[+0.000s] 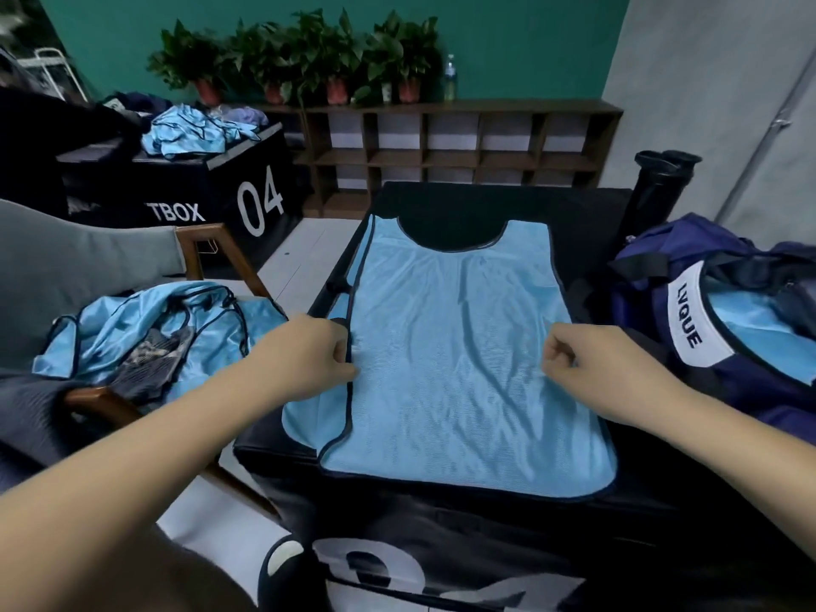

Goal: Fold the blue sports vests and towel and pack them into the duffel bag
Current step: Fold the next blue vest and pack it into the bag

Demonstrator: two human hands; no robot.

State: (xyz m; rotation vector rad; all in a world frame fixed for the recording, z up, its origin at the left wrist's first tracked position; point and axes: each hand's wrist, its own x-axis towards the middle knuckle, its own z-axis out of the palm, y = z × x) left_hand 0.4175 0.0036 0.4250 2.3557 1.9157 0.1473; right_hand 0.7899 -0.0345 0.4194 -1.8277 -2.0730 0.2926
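**A:** Two hands on one vest, is that right?

**B:** Yes. The vest [459, 346] lies flat, neck hole away from the person, on top of a black box [485, 205]. The left hand [309, 360] has its fingers curled and pinches the dark-trimmed left edge. The right hand [591, 364] is also curled and pinches the mesh near the right edge. The hands are well apart, with the width of the cloth between them.

**A:** Where's the duffel bag?

**B:** The duffel bag [662, 276] is just beside the box on the right. It is navy with a white label, and its mouth is open. Light blue cloth [750, 333] already lies inside. The right forearm crosses in front of the bag's near end.

**A:** What's on the other side?

**B:** A chair [88, 262] with wooden arms holds a crumpled heap of vests [132, 333]. A dark patterned cloth [150, 364] lies in the heap, and I cannot tell what it is. The left forearm reaches over the gap between the chair and the box.

**A:** And further back?

**B:** A second box [247, 201] marked 04 carries another blue pile [190, 130]. Behind it is a low shelf [441, 143] with potted plants [309, 50] and a bottle [449, 77] on top. A black tube [658, 183] stands upright behind the bag.
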